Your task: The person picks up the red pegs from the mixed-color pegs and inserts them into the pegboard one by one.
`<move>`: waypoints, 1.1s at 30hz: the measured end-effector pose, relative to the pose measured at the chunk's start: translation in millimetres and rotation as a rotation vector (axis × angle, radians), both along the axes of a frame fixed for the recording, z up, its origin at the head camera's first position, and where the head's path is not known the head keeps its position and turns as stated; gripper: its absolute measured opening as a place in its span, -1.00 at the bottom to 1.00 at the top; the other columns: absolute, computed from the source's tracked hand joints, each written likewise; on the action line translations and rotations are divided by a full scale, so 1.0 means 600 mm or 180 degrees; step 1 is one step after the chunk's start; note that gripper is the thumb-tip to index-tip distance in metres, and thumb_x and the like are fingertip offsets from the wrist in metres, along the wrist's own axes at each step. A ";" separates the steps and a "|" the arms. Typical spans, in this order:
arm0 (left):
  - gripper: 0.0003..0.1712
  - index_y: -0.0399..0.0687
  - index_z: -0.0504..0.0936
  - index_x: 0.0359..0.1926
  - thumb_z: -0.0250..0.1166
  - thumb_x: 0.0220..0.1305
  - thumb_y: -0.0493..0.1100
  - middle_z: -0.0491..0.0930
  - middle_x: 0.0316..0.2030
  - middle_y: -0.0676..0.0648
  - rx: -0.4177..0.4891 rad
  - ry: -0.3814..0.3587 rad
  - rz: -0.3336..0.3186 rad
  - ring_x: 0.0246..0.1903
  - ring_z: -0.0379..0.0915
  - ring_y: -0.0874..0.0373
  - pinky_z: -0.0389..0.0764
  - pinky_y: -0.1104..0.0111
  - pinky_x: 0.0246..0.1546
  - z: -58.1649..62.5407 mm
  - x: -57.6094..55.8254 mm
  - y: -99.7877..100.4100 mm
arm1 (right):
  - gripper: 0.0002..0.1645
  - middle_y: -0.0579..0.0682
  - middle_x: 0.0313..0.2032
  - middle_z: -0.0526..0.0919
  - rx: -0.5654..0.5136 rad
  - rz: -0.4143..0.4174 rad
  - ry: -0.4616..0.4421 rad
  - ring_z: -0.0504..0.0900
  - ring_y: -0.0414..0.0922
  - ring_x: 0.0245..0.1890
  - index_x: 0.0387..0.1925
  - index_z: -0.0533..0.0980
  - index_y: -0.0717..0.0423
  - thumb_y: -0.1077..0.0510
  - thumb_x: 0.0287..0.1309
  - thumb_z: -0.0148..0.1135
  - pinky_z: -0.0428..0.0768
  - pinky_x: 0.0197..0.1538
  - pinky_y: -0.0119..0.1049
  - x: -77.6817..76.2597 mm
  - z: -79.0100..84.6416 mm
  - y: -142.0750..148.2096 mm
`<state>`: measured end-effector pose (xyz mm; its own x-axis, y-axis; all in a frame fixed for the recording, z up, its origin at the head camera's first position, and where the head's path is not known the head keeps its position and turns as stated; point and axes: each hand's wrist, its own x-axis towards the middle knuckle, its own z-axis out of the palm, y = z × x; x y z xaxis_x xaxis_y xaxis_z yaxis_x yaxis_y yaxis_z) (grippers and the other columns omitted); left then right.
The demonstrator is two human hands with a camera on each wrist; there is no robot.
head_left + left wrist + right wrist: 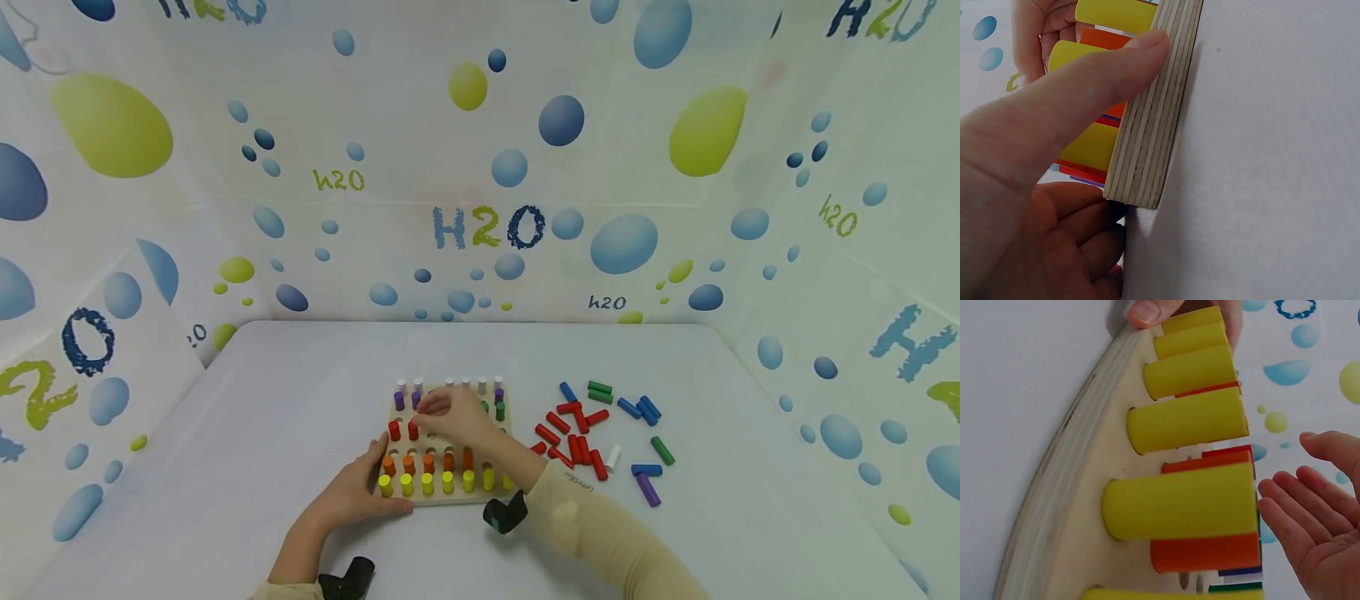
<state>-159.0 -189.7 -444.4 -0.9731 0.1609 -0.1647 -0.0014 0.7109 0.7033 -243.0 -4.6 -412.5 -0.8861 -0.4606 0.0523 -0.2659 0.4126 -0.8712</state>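
Note:
A wooden pegboard [442,502] holds rows of coloured pegs: yellow at the front, then orange, red, green, purple and white. My left hand [352,492] grips its front left corner, the thumb [1116,69] pressing on the front edge and the other fingers along the left side. Above the board is my right hand [457,417], close to two standing red pegs [413,431]. In the right wrist view its thumb and fingers [1297,519] are apart, with nothing seen between them. That hand and its wrist hide part of the middle rows.
Loose pegs lie on the white table [300,400] to the right of the board: several red pegs [583,450], blue pegs [647,408], green pegs [600,392], a white peg [613,457] and a purple peg [648,490]. A patterned curtain [405,108] stands behind the table.

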 end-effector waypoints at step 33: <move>0.35 -0.19 -0.04 0.40 0.52 -0.33 0.19 0.03 0.33 -0.34 0.0019 -0.0020 0.0103 0.31 -0.15 -0.30 -0.03 -0.20 0.20 -0.006 0.000 0.004 | -0.63 0.05 -0.22 0.67 -0.0218 -0.0471 0.0274 0.64 -0.10 -0.21 -0.12 0.57 0.21 0.07 0.07 0.29 0.60 -0.14 -0.30 -0.023 0.024 0.124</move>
<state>-159.1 -187.6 -447.9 -0.9768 0.1304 -0.1700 -0.0289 0.7063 0.7073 -256.8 70.0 -398.1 -0.9348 -0.3183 0.1575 -0.2814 0.3933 -0.8753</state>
